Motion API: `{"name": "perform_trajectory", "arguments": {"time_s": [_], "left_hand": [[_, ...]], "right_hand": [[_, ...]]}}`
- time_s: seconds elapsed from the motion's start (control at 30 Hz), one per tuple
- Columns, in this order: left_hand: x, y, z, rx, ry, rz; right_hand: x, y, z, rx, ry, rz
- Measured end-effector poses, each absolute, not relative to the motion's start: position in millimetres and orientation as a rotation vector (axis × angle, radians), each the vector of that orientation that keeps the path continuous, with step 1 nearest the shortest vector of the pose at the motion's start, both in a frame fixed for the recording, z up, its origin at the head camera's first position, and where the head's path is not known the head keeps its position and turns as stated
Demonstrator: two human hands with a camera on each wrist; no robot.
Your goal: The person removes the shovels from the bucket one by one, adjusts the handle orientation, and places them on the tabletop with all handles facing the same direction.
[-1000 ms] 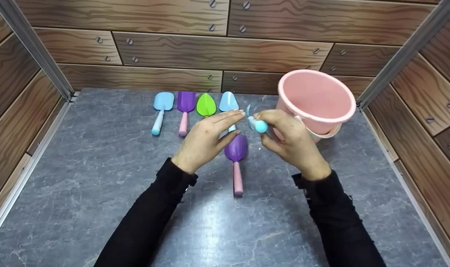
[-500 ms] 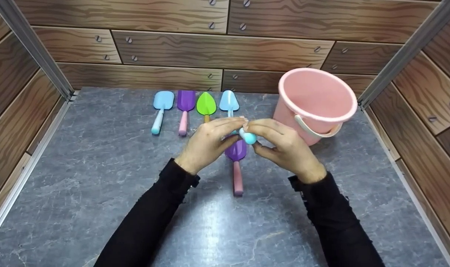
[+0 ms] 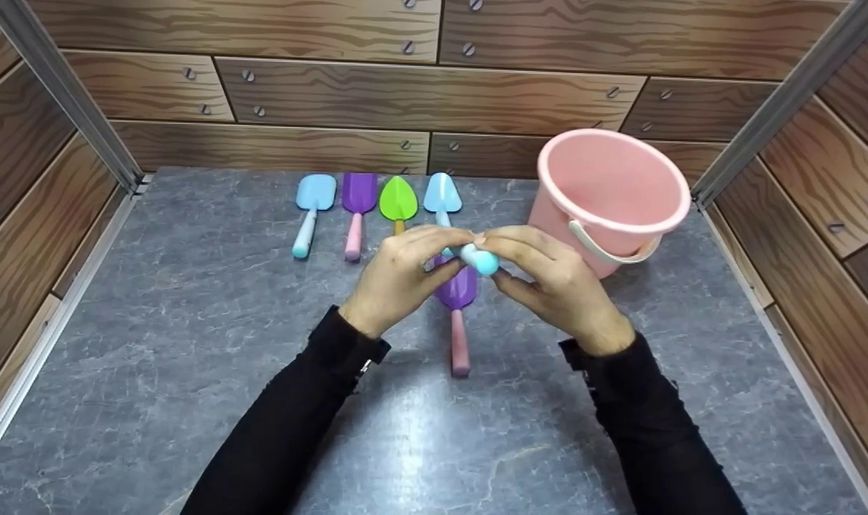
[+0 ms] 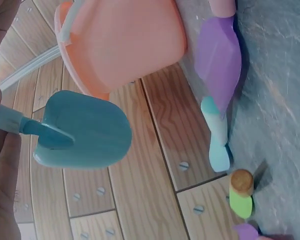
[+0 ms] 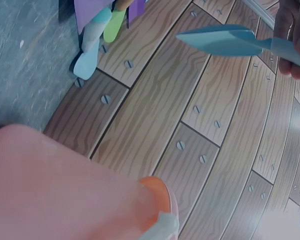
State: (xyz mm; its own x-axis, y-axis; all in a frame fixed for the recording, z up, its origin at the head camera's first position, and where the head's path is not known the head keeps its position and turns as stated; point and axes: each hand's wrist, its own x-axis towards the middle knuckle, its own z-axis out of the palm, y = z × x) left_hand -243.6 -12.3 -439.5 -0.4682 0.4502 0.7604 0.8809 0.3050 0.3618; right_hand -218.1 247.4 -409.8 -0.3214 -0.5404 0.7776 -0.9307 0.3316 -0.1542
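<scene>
Between my two hands I hold a light blue toy shovel in the air, its rounded handle end pointing back at me in the head view. My left hand (image 3: 398,275) pinches the handle from one side, and my right hand (image 3: 559,282) pinches it from the other. The shovel's blade (image 4: 87,130) shows whole in the left wrist view; in the right wrist view the blade (image 5: 220,40) appears nearly edge-on. Directly below lies a purple shovel (image 3: 457,290) with a pink handle, its blade partly covered by my left hand.
A row along the back holds a blue shovel (image 3: 316,193), a purple shovel (image 3: 359,193), a green shovel (image 3: 398,200) and a pointed blue shovel (image 3: 442,193). At back right stands a pink bucket (image 3: 605,247) with a pale handle. Wood-patterned walls (image 3: 434,96) enclose the grey tabletop (image 3: 191,322).
My right hand has brought the blue shovel left and slightly nearer me, until my left hand meets its handle. Over the last half second both hands have stayed almost still.
</scene>
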Motion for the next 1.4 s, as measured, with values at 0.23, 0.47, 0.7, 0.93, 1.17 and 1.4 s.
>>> {"name": "perform_trajectory", "arguments": {"time_s": [0.23, 0.47, 0.7, 0.93, 1.17, 1.4], "left_hand": [[-243.1, -17.0, -436.3, -1.163, -2.105, -1.056], [-243.3, -24.9, -440.3, -1.162, -2.172, -1.012], [-241.2, -35.5, -449.3, -1.198, -2.258, -0.983], [-239.7, -45.2, -458.0, -1.237, -2.336, -0.884], [-236.6, -53.8, -465.6, -1.283, -2.404, -0.776], [-234.8, -63.4, -473.6, -1.32, -2.464, -0.678]], "right_hand": [[-218.8, 258.4, -405.3, 1.165, -2.088, 0.599], [-219.1, 266.9, -405.5, 1.087, -2.286, 0.437], [-214.2, 258.4, -414.3, 1.084, -2.53, 0.459], [-210.1, 251.9, -425.7, 1.094, -2.682, 0.389], [-208.4, 253.7, -437.9, 1.11, -2.737, 0.384], [-205.9, 260.0, -445.9, 1.109, -2.757, 0.364]]}}
